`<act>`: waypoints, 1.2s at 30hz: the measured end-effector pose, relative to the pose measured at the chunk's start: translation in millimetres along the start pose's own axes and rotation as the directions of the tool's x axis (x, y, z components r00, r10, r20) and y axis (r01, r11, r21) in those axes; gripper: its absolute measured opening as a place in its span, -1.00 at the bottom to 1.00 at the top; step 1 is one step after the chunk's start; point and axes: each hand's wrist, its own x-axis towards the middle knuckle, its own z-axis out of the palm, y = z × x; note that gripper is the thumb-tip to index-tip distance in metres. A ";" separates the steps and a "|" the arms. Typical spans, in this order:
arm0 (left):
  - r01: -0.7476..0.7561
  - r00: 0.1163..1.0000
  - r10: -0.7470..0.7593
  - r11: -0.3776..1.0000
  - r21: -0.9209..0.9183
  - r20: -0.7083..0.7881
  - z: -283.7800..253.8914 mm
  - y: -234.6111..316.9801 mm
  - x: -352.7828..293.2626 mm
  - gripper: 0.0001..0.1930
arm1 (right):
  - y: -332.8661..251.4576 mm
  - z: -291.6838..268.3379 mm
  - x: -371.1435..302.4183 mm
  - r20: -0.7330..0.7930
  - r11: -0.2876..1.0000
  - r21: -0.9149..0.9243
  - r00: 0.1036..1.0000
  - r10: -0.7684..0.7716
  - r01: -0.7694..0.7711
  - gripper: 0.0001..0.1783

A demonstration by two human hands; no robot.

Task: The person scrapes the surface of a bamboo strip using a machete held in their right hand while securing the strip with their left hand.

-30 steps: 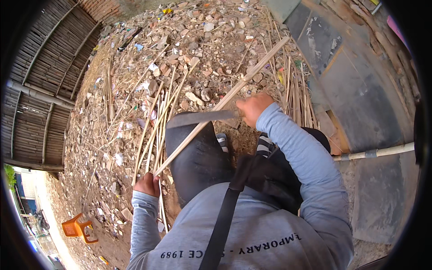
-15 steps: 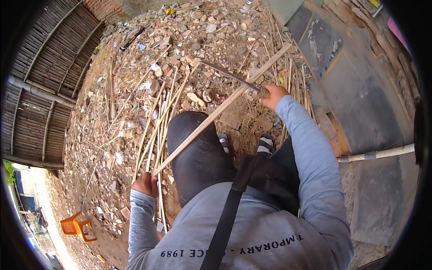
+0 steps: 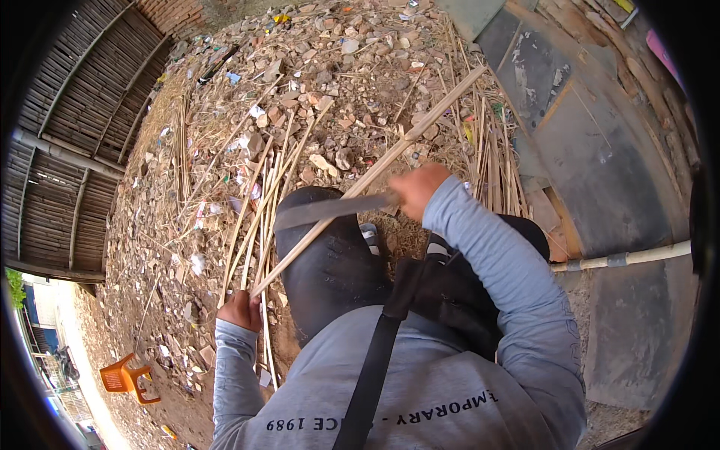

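My left hand (image 3: pixel 240 309) grips the near end of a long pale bamboo stick (image 3: pixel 390 161) that slants up and away to the right over my dark-trousered knee (image 3: pixel 330 259). My right hand (image 3: pixel 417 189) holds the handle of a broad flat knife (image 3: pixel 330 211). The blade lies across the stick, pointing left, just above my knee. Several thin split strips (image 3: pixel 264 206) lie on the ground to the left of the knee. A black strap (image 3: pixel 379 352) crosses my grey shirt.
Rubble and stones (image 3: pixel 315 67) cover the ground ahead. More cut canes (image 3: pixel 495 161) lie at the right beside grey slabs (image 3: pixel 592 150). A white pipe (image 3: pixel 626 259) runs along the right. An orange plastic chair (image 3: pixel 127 379) stands lower left, a slatted bamboo wall (image 3: pixel 67 150) at the left.
My right hand has swung the knife down from the raised position and back toward me, so the blade now lies across the stick over my knee. The left hand has stayed put.
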 end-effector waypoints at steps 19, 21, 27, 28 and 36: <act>-0.009 1.000 0.008 0.998 -0.061 -0.018 -1.3 -4.0 1.8 -0.82 | 54.9 -5.5 1.8 -0.154 0.876 0.168 0.866 0.476 -0.451 -0.59; -0.012 1.000 0.011 0.999 -0.049 -0.005 0.6 -9.5 -2.0 -0.83 | 53.7 5.4 3.4 -0.168 0.891 0.206 0.883 0.439 -0.404 -0.63; -0.001 1.000 0.001 0.999 -0.035 -0.017 -2.6 -5.8 3.2 -0.83 | -4.8 9.2 2.5 -0.043 0.987 0.119 0.993 0.111 -0.106 -0.78; -0.005 1.000 0.005 0.999 -0.032 -0.021 -2.4 -7.5 1.5 -0.83 | -11.9 11.0 4.9 -0.030 0.997 0.070 0.998 0.046 -0.044 -0.81; 0.011 0.998 -0.012 1.000 -0.006 -0.067 5.8 -12.0 -2.7 -0.81 | 84.0 14.2 15.3 -0.151 0.868 0.149 0.856 0.494 -0.475 -0.51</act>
